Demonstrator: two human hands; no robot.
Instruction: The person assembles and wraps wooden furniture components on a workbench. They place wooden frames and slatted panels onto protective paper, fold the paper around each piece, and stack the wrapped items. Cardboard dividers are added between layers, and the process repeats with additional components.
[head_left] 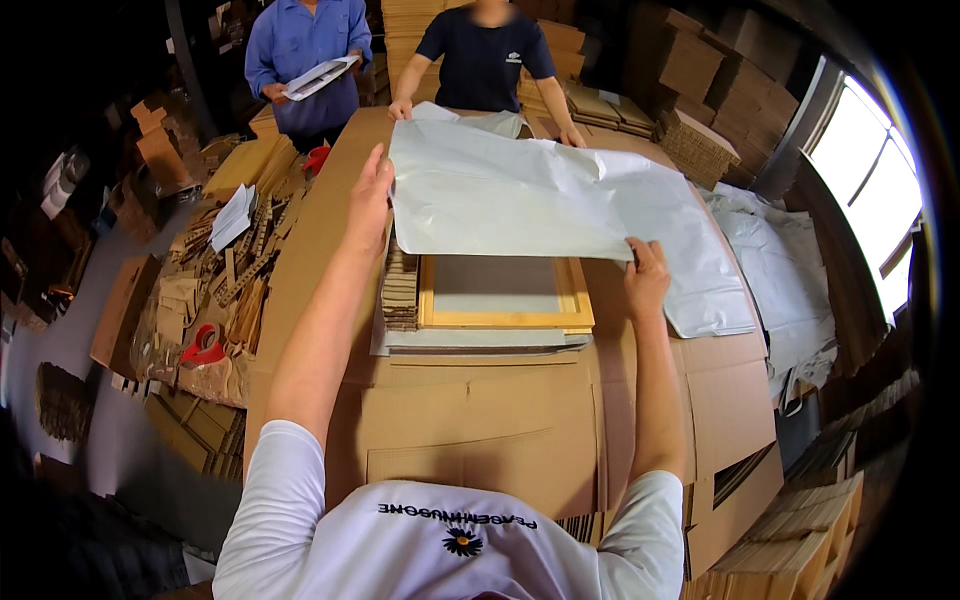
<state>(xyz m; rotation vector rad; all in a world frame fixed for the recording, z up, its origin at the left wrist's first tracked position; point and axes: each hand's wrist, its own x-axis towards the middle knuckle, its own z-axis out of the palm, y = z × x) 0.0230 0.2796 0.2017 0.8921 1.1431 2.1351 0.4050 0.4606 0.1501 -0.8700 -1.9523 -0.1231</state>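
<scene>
A large pale grey wrapping sheet (500, 190) is stretched over a wooden frame (505, 318) and hides its far part. My left hand (370, 195) is at the sheet's left edge, fingers pointing up and seeming to grip it. With thumb and fingers, my right hand (648, 275) pinches the near edge, right of the frame. Corrugated cardboard strips (401, 300) stand along the frame's left side. Beneath lies a flat pale layer (480, 340) on the cardboard-covered table (480, 410). Across from me, a person's hand (401, 108) holds the far left corner; their other hand (572, 136) touches the far edge.
Another person in blue (310, 60) stands at the far left with papers (320, 77). Cardboard scraps (225, 270) and a red tape roll (205, 345) lie to the left. More pale sheeting (775, 270) drapes at the right. Stacked cardboard (790, 540) stands at the near right.
</scene>
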